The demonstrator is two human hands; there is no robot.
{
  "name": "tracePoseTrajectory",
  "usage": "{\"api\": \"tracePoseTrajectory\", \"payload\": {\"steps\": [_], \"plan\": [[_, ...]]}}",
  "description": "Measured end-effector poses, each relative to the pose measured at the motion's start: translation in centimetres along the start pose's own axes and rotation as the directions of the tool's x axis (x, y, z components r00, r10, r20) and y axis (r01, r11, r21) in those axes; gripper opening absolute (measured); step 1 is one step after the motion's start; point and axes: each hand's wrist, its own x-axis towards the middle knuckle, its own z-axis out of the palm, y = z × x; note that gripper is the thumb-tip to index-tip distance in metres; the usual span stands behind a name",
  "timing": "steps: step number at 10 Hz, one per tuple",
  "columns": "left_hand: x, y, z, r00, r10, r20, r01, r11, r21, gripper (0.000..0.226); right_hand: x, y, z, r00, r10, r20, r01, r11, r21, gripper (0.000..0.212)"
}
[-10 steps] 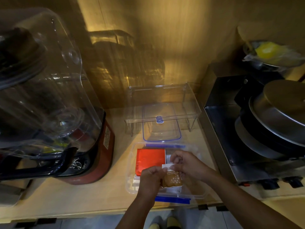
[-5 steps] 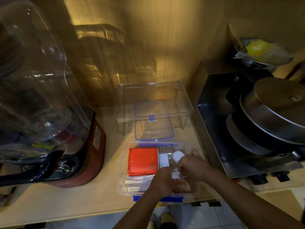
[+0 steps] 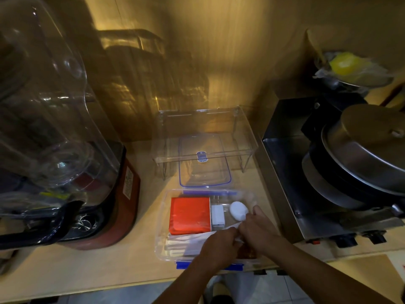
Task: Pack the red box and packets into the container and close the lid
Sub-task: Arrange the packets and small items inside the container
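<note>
my left hand [image 3: 219, 244] and right hand [image 3: 258, 233] are both down in the front right corner of the clear container [image 3: 161, 218], fingers curled, pinching a brown packet [image 3: 248, 252] between them. the red box [image 3: 189, 215] lies in its back left corner, with white packets [image 3: 186, 241] along its front left. the container sits at the front edge of the counter [image 3: 87, 266], and the lid [image 3: 205, 172] lies just behind it.

Dim warm yellow light, glare on wall, edges bowed, slightly blurred.
</note>
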Motion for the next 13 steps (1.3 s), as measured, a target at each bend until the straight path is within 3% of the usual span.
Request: {"api": "tracePoseTrajectory", "payload": {"steps": [1,2,3,4,5,6,8,9,10,11,12,13], "plan": [[-0.7,-0.5,-0.2,0.982,0.19,-0.017,-0.181,0.952,0.245,0.033,0.3,-0.1,-0.3,0.998,-0.053,-0.027,0.053,0.998,-0.035,0.019],[-1.2,-0.7,-0.8,0.96,0.28,0.021,-0.275,0.921,0.275,0.041,0.5,-0.1,-0.3,0.988,-0.048,-0.145,0.061,0.994,0.088,0.029],[-1.7,-1.2,-1.2,0.951,0.296,-0.089,-0.264,0.927,0.267,0.049,0.8,-0.5,-0.4,0.975,-0.015,-0.222,0.066,0.973,0.222,0.038],[-2.3,-1.8,-1.5,0.947,0.301,-0.115,-0.258,0.921,0.291,0.05,1.3,-1.1,-0.6,0.982,-0.013,-0.189,0.05,0.98,0.195,0.035],[-2.9,-2.2,-1.8,0.975,0.193,-0.114,-0.162,0.958,0.235,0.048,1.8,-1.5,-0.4,0.992,-0.014,-0.125,0.027,0.994,0.11,0.031],[-3.3,-2.2,-1.8,0.983,0.159,-0.096,-0.131,0.96,0.246,0.044,2.0,-1.9,-0.2,0.994,-0.017,-0.108,0.032,0.99,0.135,0.031],[-3.6,-2.1,-2.2,0.997,0.07,-0.013,-0.066,0.983,0.174,0.043,1.7,-2.1,-0.7,0.987,-0.138,-0.08,0.16,0.828,0.537,0.018],[-3.4,-2.0,-2.3,1.0,0.021,0.021,-0.025,0.983,0.18,0.044,1.6,-2.1,-1.0,0.983,-0.178,-0.041,0.168,0.789,0.592,0.015],[-3.5,-2.1,-2.7,1.0,-0.025,0.017,0.021,0.981,0.194,0.042,1.5,-1.8,-1.0,0.995,-0.087,-0.055,0.103,0.788,0.607,0.021],[-3.9,-2.6,-3.4,0.999,0.042,-0.031,-0.033,0.965,0.259,0.038,1.2,-1.5,-1.1,0.992,-0.129,-0.012,0.1,0.697,0.71,0.022],[-4.2,-3.0,-4.3,0.933,0.233,-0.276,-0.16,0.952,0.261,0.029,1.1,-1.9,-1.3,0.983,-0.183,0.022,0.1,0.628,0.772,0.02],[-3.1,-3.9,-5.2,0.899,0.256,-0.356,-0.097,0.908,0.408,0.041,1.3,-2.5,-1.3,0.987,-0.162,0.02,0.076,0.565,0.822,0.017]]}}
